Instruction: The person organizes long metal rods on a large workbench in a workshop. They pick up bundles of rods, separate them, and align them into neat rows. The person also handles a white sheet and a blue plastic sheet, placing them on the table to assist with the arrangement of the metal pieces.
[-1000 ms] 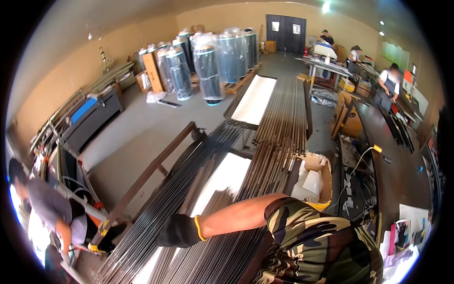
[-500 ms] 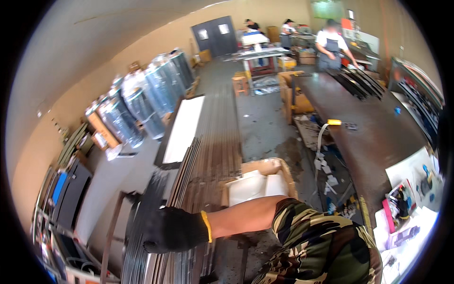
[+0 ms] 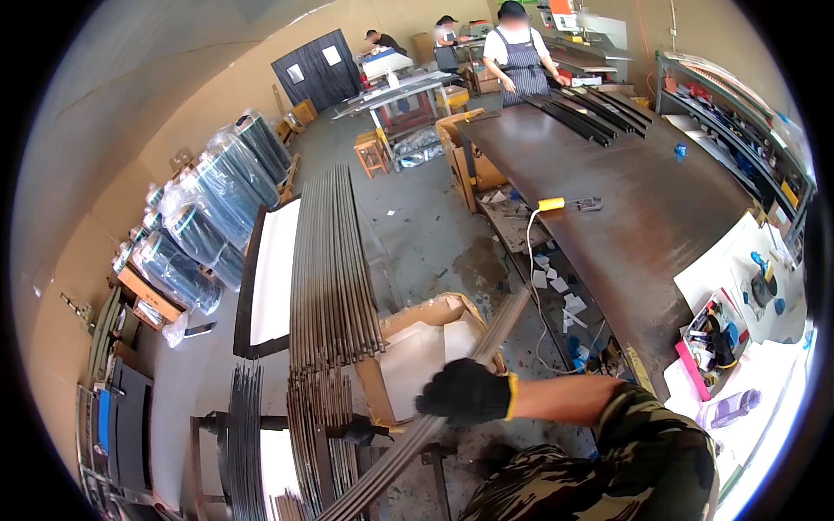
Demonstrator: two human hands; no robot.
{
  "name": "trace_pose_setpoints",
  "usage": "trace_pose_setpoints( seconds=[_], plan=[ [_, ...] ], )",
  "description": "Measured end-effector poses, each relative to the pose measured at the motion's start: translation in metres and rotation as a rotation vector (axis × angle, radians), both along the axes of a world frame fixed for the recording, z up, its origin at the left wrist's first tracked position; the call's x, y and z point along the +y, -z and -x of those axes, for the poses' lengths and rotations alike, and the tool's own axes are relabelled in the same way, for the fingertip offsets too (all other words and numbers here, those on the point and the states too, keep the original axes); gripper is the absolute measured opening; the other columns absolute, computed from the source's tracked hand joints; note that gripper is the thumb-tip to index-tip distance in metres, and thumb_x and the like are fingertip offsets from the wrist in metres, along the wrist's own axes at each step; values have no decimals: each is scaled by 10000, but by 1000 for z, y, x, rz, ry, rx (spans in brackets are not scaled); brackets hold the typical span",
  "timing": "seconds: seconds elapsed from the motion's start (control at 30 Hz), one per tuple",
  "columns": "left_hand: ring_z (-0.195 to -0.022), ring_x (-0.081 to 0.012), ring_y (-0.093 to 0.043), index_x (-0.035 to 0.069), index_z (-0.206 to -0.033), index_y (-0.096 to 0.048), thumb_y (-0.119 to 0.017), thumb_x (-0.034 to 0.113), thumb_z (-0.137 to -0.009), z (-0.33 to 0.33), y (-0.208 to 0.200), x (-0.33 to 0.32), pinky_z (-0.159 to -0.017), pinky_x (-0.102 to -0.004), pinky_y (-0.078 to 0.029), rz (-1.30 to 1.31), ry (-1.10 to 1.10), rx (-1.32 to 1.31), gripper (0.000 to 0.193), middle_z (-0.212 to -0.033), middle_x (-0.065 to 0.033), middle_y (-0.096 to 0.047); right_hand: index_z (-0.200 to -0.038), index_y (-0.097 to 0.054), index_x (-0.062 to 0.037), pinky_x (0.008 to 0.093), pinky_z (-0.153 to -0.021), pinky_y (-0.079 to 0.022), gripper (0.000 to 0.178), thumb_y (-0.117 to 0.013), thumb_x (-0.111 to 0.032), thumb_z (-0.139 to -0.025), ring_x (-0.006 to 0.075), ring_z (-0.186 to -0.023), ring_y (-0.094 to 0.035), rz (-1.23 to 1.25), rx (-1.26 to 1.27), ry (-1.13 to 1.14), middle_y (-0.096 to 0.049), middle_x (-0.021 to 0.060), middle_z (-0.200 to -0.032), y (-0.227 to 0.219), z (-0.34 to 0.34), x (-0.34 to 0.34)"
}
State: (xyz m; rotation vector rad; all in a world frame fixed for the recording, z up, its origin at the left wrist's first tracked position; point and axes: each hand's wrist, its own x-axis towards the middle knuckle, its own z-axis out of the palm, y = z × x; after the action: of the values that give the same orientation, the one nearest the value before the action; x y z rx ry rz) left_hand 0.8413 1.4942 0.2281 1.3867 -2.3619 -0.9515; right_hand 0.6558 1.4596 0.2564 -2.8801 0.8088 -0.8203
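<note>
My right hand (image 3: 467, 392), in a black knitted glove with a yellow cuff, is closed round a bundle of long, thin metal strips (image 3: 401, 453). The bundle slants from the lower edge up toward the right, its far end blurred. Left of it, a stack of similar brown-grey strips (image 3: 334, 260) lies lengthwise on a low rack (image 3: 274, 423). A darker bundle of strips (image 3: 245, 434) lies further left on that rack. Just beyond my hand stands an open cardboard box (image 3: 373, 395) with white sheets inside. I cannot see my left hand.
To the right runs a long brown-topped table (image 3: 599, 217) with a yellow-handled corded tool (image 3: 551, 205) and black bars (image 3: 578, 117). A co-worker (image 3: 519, 56) stands at its far end. Plastic-wrapped rolls (image 3: 204, 239) stand at left. Scraps (image 3: 556, 278) litter the floor beside the table.
My right hand has moved right, off the stacked strips, and now carries a slanted bundle. The view has turned to the right. The co-worker at the far table has straightened up somewhat.
</note>
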Motion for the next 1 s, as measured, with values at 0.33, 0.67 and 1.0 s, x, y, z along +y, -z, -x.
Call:
trace_pose_setpoints(
  seconds=[0.33,0.67,1.0],
  plan=[
    [-935,-358,-658,68,-938,-717,-673,210,-796,0,27,-41,-820,-452,-521,-71,28,-32,206,-953,-178,-695,-1046,-696,-128,441,-617,-533,266,-638,-240,-811,320,-697,-676,-297,-250,30,-690,138,-829,112,26,41],
    [-938,-358,-659,66,-956,-716,-663,220,-812,14,39,-94,-824,-453,-520,-151,-229,-96,217,-964,-178,-696,-1227,-636,-137,492,-677,-526,455,-619,-266,-792,392,-783,-661,-749,163,-330,-680,193,-883,118,43,-73],
    [-940,-359,-660,64,-973,-714,-653,230,-828,69,19,-155,-828,-454,-520,-199,-538,-114,229,-975,-178,-697,-1008,-661,-134,488,-692,-521,293,-656,-261,-745,386,-809,-667,-596,442,-855,-684,160,-832,119,87,-237]
  ],
)
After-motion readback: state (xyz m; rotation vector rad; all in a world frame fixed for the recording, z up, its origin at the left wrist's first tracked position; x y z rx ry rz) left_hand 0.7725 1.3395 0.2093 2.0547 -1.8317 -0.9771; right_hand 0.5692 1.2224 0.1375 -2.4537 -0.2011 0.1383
